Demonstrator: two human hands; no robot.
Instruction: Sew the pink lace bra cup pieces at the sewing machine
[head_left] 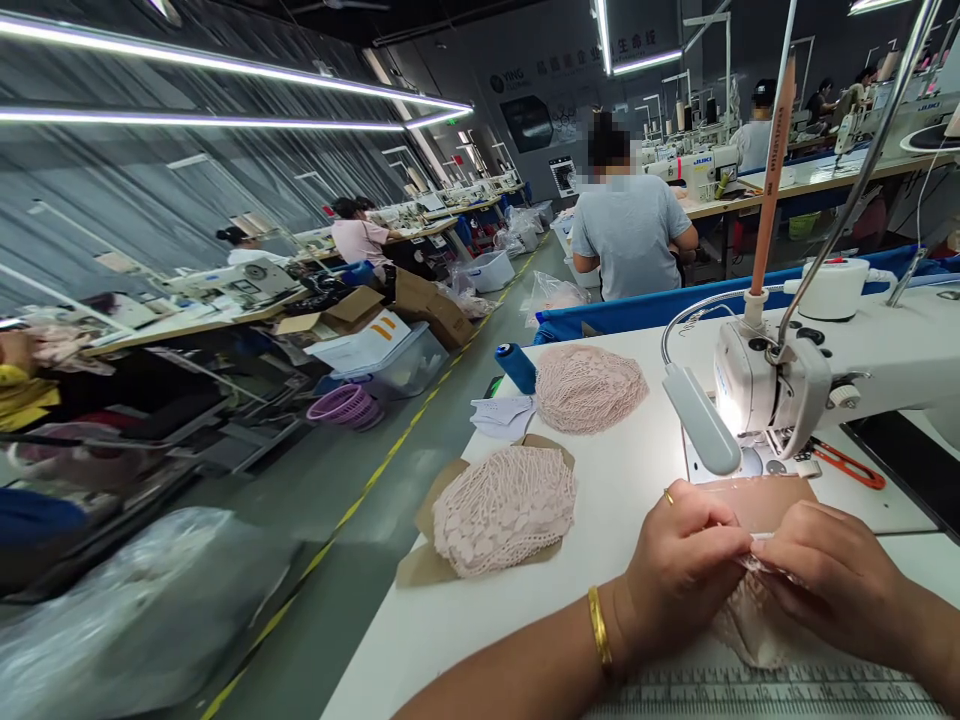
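Note:
My left hand (pixel 686 560) and my right hand (pixel 832 575) meet at the front of the sewing machine (pixel 757 380). Both pinch the edge of a pale pink lace fabric piece (pixel 761 625), thumbs nearly touching. Part of the fabric hangs below my fingers, and a smooth tan-pink part (pixel 772 500) reaches toward the lit needle area. My palms hide much of it. Left of my hands, a stack of pale lace pieces (pixel 506 510) lies on brown paper. Farther back sits another pink lace pile (pixel 592 388).
A blue thread cone (pixel 515 368) and white paper (pixel 502 416) lie near the table's left edge. Orange snips (pixel 847 465) rest beside the machine; a ruler strip (pixel 757 695) runs along the front. A person in grey (pixel 634 235) sits ahead. Beyond the aisle is a purple basket (pixel 345 407).

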